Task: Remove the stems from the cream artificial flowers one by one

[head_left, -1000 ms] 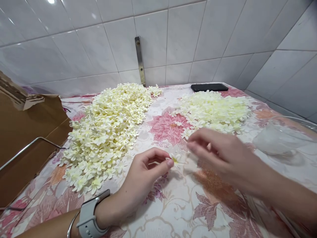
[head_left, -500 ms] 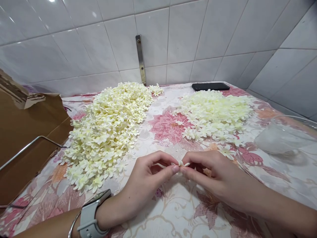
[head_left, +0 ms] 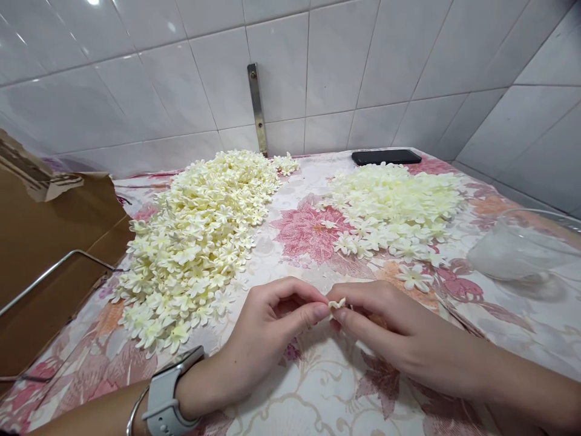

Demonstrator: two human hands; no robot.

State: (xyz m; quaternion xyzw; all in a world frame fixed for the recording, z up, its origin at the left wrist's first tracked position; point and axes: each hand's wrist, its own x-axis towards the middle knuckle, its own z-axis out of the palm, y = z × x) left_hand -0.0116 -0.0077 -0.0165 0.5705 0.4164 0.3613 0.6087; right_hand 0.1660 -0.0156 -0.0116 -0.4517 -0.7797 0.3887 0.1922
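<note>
A small cream artificial flower is pinched between the fingertips of both hands, just above the tablecloth. My left hand has thumb and forefinger closed at the flower's left side. My right hand grips its right side, thumb below and forefinger above. Beyond my left hand spreads a large heap of cream flowers. Past my right hand lies a flatter pile of paler petal pieces, with a loose flower at its near edge.
A floral tablecloth covers the table. At left stands an open cardboard box with a metal wire before it. A black phone lies by the tiled wall. On the right is a clear plastic container.
The flower has tilted and its petals look more folded between my fingertips. My right fingers have shifted slightly around it; the left hand is almost still.
</note>
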